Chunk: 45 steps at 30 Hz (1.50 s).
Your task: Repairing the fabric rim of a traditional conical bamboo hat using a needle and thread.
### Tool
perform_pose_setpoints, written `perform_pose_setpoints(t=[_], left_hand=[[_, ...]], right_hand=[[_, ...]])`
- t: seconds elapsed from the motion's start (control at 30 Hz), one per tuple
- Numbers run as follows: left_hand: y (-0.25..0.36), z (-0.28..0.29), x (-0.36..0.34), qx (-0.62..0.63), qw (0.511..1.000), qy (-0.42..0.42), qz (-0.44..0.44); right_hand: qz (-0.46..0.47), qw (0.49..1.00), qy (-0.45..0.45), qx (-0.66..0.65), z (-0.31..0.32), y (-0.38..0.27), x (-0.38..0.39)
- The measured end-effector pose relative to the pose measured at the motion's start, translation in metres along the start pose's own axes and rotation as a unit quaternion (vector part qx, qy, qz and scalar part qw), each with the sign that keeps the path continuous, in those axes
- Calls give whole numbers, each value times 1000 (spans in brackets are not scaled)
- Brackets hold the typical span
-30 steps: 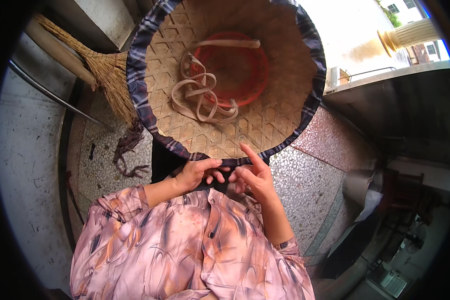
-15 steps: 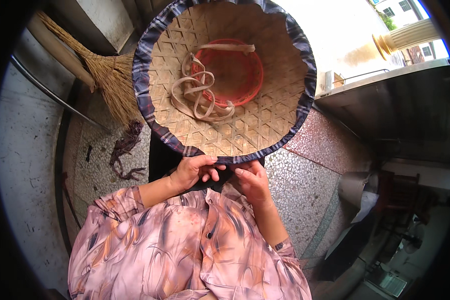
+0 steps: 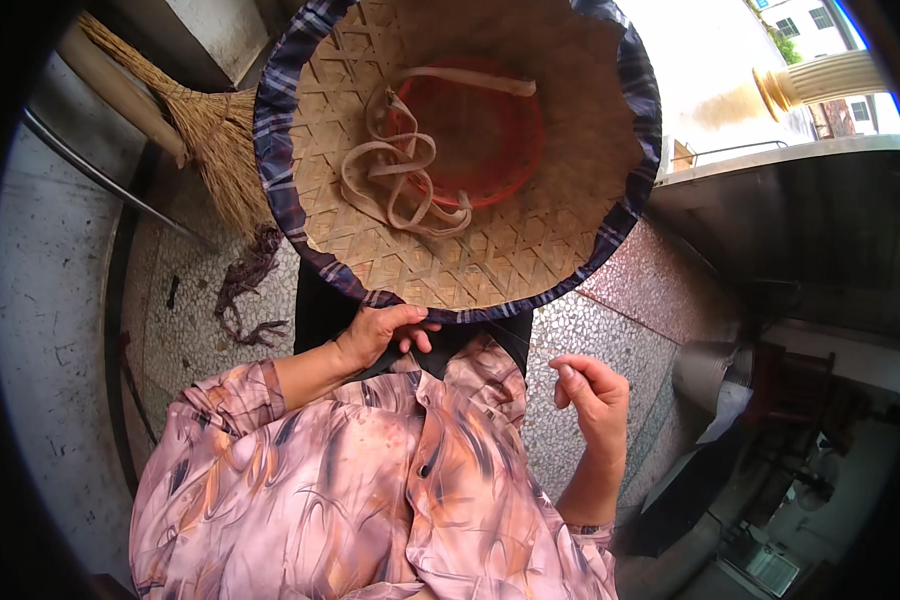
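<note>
Currently, basket point(image 3: 515, 245) positioned ahead of shirt point(image 3: 350, 490); visible rim covered with cloth point(image 3: 277, 130), remainder undetermined.
Near edge is gripped by left hand point(image 3: 375, 337); right hand point(image 3: 598, 397) is held apart, fingers curled, contents indiscernible.

Speckled floor point(image 3: 560, 335) spread below left hand point(image 3: 378, 335) and right hand point(image 3: 595, 392). On it, left of left hand, lay tangled dark strands point(image 3: 240, 290); small dark scrap point(image 3: 173, 292) farther left. Right of right hand, silvery vessel point(image 3: 703, 371) rested. Ahead of left hand, woven basket point(image 3: 510, 262) carried red basket point(image 3: 518, 186) and pale strap point(image 3: 470, 78), strap partly over red rim
</note>
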<state>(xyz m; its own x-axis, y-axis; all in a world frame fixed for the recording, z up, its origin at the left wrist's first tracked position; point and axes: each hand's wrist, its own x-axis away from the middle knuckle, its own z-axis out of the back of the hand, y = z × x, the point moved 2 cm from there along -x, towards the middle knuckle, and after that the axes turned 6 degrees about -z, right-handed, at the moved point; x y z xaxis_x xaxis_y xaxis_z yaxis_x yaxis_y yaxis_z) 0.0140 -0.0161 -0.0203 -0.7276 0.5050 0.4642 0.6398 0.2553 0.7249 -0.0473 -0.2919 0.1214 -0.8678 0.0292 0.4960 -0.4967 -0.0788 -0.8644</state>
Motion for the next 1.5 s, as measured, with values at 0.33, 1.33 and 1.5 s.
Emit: perform_pose_setpoints(t=[0.33,1.33,1.5], left_hand=[[6,-4,2,-26,999,-1,39],[3,-4,3,-35,999,-15,17],[-11,5,-5,2,998,-53,29]], right_hand=[[133,972,183,-62,-9,-21,-33],[40,847,37,529,33,-29,-19],[62,973,102,195,45,-13,-19]])
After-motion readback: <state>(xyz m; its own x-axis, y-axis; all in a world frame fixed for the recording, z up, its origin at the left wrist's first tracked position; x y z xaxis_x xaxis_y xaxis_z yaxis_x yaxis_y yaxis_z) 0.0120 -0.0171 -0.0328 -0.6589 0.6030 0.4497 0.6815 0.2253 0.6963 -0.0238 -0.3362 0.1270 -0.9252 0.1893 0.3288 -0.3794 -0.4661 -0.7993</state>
